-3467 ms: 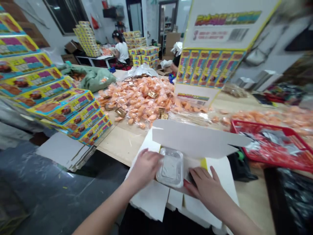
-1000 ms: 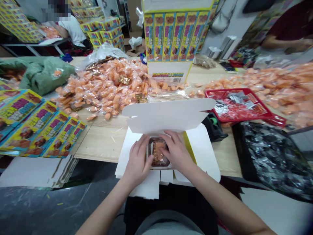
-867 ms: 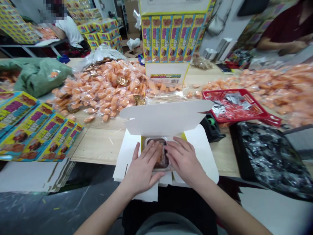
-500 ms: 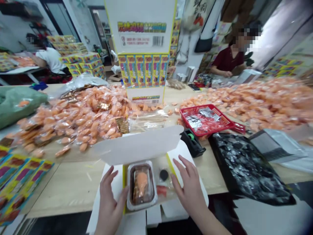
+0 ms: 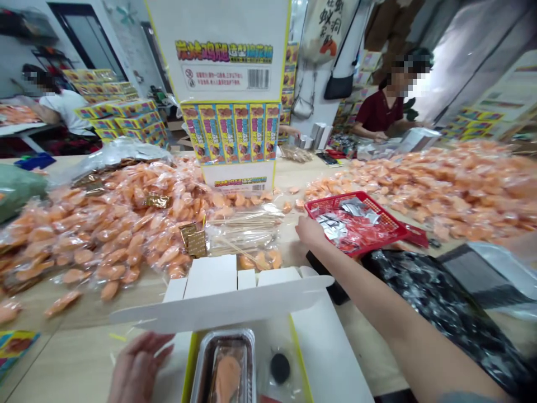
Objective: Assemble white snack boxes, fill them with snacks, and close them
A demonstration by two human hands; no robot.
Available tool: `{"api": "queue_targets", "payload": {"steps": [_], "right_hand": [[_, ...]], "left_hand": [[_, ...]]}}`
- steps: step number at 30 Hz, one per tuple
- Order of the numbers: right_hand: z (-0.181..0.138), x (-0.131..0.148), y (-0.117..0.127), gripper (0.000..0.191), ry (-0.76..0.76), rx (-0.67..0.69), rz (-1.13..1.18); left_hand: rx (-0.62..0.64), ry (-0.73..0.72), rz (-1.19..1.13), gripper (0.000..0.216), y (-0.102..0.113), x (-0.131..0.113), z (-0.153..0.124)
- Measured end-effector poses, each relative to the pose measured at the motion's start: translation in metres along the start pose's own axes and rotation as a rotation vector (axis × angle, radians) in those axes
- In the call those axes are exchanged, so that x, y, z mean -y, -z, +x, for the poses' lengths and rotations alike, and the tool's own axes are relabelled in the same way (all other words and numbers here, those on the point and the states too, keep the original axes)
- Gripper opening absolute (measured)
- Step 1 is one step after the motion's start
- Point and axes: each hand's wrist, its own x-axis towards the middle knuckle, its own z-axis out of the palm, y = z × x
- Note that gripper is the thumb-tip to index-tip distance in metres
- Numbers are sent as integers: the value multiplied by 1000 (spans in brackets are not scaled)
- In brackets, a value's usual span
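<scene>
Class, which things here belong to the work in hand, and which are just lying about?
Likely in use: open white box, foil tray, wrapped orange piece inside it, black disc, red basket beside right hand.
Likely just around: hanging black bag, hanging pale bag.

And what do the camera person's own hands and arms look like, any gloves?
No gloves: the left hand and the right hand are bare. The right forearm is bare too, with no watch or bracelet showing. A scrap of grey cloth, perhaps a sleeve, peeks in at the bottom edge. The left forearm is out of view.
</scene>
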Motion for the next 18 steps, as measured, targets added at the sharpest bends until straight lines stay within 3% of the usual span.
{"api": "queue_targets", "payload": {"steps": [2, 5, 8, 10, 14, 16, 18], "right_hand": [[29, 11, -14, 33, -60, 6, -24], [42, 16, -21, 35, -90, -5, -28], [34, 23, -8, 35, -51, -55, -8], [19, 38, 5, 33, 57, -62, 112], [-16, 76, 14, 28, 449, 262, 826], [-24, 81, 8, 22, 429, 288, 951], [-24, 73, -5, 26, 212, 152, 778]], "left_hand": [[-85, -8, 18, 35, 4, -5, 34], [-18, -76, 21, 44, -4, -22, 78], [174, -113, -29, 48, -37, -45, 108], [414, -80, -54, 44, -70, -58, 121], [889, 99, -161, 60, -133, -67, 127], [927, 128, -137, 56, -149, -64, 123], [837, 116, -90, 44, -149, -60, 122]]}}
